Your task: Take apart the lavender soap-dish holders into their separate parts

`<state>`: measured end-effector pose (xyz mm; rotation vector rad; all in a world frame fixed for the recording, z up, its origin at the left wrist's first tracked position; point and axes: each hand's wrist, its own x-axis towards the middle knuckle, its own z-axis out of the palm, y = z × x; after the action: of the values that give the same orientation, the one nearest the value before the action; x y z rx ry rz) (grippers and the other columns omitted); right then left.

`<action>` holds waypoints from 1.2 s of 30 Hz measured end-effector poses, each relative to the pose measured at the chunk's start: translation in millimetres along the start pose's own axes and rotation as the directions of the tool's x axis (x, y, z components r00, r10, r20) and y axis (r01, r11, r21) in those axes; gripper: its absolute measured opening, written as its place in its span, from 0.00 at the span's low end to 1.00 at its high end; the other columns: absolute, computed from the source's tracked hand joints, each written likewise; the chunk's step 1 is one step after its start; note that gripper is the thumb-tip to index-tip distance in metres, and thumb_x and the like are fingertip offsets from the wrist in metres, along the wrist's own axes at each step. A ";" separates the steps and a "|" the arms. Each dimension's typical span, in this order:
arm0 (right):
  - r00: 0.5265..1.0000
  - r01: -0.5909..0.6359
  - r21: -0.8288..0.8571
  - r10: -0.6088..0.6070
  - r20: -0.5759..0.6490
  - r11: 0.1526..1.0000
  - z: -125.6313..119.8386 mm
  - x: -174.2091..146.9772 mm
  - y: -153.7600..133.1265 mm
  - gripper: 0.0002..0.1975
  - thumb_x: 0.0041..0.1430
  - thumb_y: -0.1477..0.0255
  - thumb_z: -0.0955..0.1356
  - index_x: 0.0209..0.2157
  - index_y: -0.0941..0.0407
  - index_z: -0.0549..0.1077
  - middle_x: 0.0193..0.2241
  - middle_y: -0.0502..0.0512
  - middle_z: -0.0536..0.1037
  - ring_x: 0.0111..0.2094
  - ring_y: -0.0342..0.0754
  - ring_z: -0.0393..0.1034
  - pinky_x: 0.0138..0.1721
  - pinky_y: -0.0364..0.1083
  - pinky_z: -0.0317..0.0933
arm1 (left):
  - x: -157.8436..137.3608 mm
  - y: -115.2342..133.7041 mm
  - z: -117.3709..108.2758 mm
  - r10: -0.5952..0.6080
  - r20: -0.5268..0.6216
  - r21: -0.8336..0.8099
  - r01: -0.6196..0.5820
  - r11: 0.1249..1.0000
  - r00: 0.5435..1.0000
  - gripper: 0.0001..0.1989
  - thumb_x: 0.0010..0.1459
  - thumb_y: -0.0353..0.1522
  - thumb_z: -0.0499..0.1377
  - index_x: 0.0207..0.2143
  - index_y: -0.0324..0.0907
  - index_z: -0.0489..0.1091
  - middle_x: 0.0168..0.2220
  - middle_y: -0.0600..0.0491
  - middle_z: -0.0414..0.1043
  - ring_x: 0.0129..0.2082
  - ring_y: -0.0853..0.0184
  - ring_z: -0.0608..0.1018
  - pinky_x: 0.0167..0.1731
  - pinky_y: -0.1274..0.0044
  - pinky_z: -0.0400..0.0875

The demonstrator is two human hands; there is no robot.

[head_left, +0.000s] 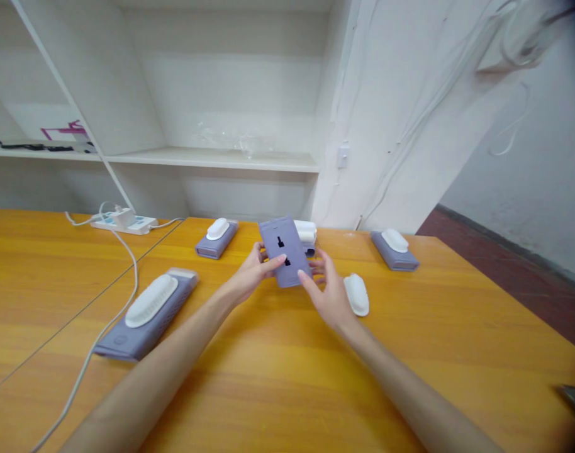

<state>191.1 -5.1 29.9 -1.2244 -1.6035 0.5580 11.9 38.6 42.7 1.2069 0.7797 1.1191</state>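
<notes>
A lavender rectangular case [287,250] with two black keyhole-like slots is held up, tilted, over the middle of the table. My left hand [254,270] grips its left edge, thumb on the face near the lower slot. My right hand [329,286] is closed on its lower right corner, with the thumb on the front and fingers behind. Behind the case stands a white object [307,231], partly hidden. Just right of my right hand lies a white oval piece [357,294] on the table.
Lavender boxes topped with white oval pieces rest at left front [148,314], back left [216,239] and back right [394,249]. A white power strip [127,221] sits at the back left, its cable [135,277] running forward across the wooden table [250,377]. White shelves [212,157] stand behind.
</notes>
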 end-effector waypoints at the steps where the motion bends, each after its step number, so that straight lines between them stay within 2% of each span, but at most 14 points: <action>1: 0.997 -0.071 0.116 0.066 0.047 0.991 4.1 -1.1 3.3 0.30 0.57 0.61 0.65 0.57 0.58 0.56 0.49 0.62 0.70 0.46 0.53 0.68 0.46 0.52 0.65 | 1.6 -2.0 4.8 0.009 -0.002 -0.060 -0.009 0.998 1.000 0.25 0.52 0.37 0.63 0.49 0.43 0.56 0.52 0.44 0.66 0.50 0.61 0.72 0.45 0.67 0.71; 3: 0.978 -0.189 0.266 0.158 0.136 0.945 8.7 -1.4 5.5 0.27 0.54 0.61 0.68 0.52 0.59 0.62 0.44 0.60 0.74 0.40 0.51 0.71 0.40 0.49 0.66 | 4.4 -4.7 13.5 0.021 -0.022 -0.115 -0.024 0.993 1.000 0.24 0.52 0.36 0.64 0.47 0.44 0.55 0.52 0.45 0.66 0.49 0.62 0.73 0.45 0.68 0.71; 7: 0.922 -0.365 0.351 0.284 0.262 0.863 7.2 -0.6 2.4 0.22 0.49 0.62 0.71 0.42 0.62 0.70 0.28 0.55 0.76 0.27 0.46 0.69 0.28 0.44 0.62 | 6.7 -5.5 23.3 0.002 -0.033 -0.119 -0.006 0.993 0.999 0.23 0.51 0.38 0.64 0.44 0.43 0.55 0.48 0.46 0.69 0.43 0.64 0.75 0.41 0.71 0.71; 9: 0.902 -0.410 0.408 0.296 0.315 0.816 6.7 -2.1 1.5 0.20 0.48 0.63 0.71 0.38 0.62 0.71 0.26 0.54 0.75 0.26 0.45 0.68 0.27 0.43 0.60 | 6.5 -4.4 25.3 -0.020 -0.016 -0.128 0.018 0.992 1.000 0.23 0.50 0.38 0.64 0.43 0.43 0.56 0.45 0.48 0.70 0.40 0.65 0.76 0.39 0.72 0.72; 11: 0.890 -0.436 0.452 0.299 0.345 0.778 8.5 -4.9 1.4 0.19 0.48 0.63 0.72 0.39 0.62 0.72 0.28 0.55 0.76 0.28 0.45 0.68 0.27 0.42 0.59 | 6.6 -3.1 26.9 -0.030 -0.025 -0.149 0.026 0.988 0.999 0.24 0.49 0.38 0.65 0.42 0.42 0.56 0.41 0.50 0.72 0.37 0.66 0.76 0.35 0.74 0.72; 17: 0.913 -0.385 0.447 0.263 0.312 0.807 19.0 -12.7 0.3 0.16 0.50 0.64 0.71 0.38 0.60 0.72 0.28 0.52 0.75 0.27 0.44 0.66 0.26 0.41 0.56 | 11.0 1.0 34.1 0.022 -0.262 -0.140 -0.061 0.988 0.965 0.26 0.46 0.41 0.67 0.41 0.41 0.59 0.37 0.50 0.72 0.33 0.67 0.77 0.31 0.76 0.74; 19: 0.921 -0.369 0.465 0.249 0.301 0.804 20.8 -14.4 -0.2 0.16 0.51 0.63 0.70 0.38 0.60 0.72 0.29 0.53 0.76 0.28 0.44 0.66 0.27 0.41 0.57 | 11.2 2.8 37.0 0.039 -0.292 -0.134 -0.081 0.988 0.956 0.27 0.44 0.40 0.68 0.41 0.42 0.59 0.37 0.50 0.72 0.32 0.67 0.77 0.30 0.76 0.74; 24: 0.934 -0.339 0.501 0.222 0.278 0.796 21.9 -17.2 2.1 0.15 0.52 0.62 0.70 0.37 0.59 0.73 0.28 0.52 0.75 0.27 0.43 0.66 0.27 0.41 0.56 | 8.6 7.2 41.8 0.074 -0.273 -0.127 -0.113 0.985 0.959 0.26 0.44 0.40 0.68 0.40 0.42 0.58 0.35 0.52 0.73 0.30 0.67 0.78 0.29 0.77 0.74; 28: 0.929 -0.361 0.515 0.255 0.267 0.778 21.3 -16.8 6.2 0.14 0.51 0.62 0.70 0.33 0.60 0.74 0.26 0.52 0.75 0.26 0.43 0.64 0.26 0.41 0.54 | 7.6 8.6 42.3 0.088 -0.267 -0.083 -0.114 0.990 0.960 0.25 0.45 0.40 0.68 0.39 0.42 0.58 0.33 0.54 0.72 0.29 0.68 0.77 0.27 0.78 0.73; 33: 0.905 -0.410 0.545 0.252 0.343 0.731 17.4 -14.3 8.2 0.15 0.46 0.67 0.72 0.35 0.60 0.74 0.26 0.51 0.75 0.25 0.43 0.63 0.26 0.41 0.54 | 7.7 9.6 41.5 0.095 -0.199 -0.056 -0.108 0.993 0.975 0.25 0.45 0.39 0.68 0.40 0.42 0.59 0.34 0.53 0.72 0.31 0.68 0.77 0.30 0.77 0.74; 36: 0.900 -0.421 0.552 0.253 0.356 0.720 16.2 -13.8 8.5 0.15 0.46 0.67 0.72 0.36 0.60 0.74 0.26 0.51 0.75 0.26 0.43 0.63 0.27 0.42 0.54 | 7.6 9.4 41.7 0.091 -0.207 -0.052 -0.104 0.993 0.974 0.25 0.45 0.40 0.68 0.39 0.41 0.59 0.34 0.52 0.72 0.31 0.68 0.77 0.30 0.77 0.74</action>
<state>180.1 -11.1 10.7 -0.9533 -1.2236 1.4174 50.4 32.5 61.8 1.0990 0.8415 1.3550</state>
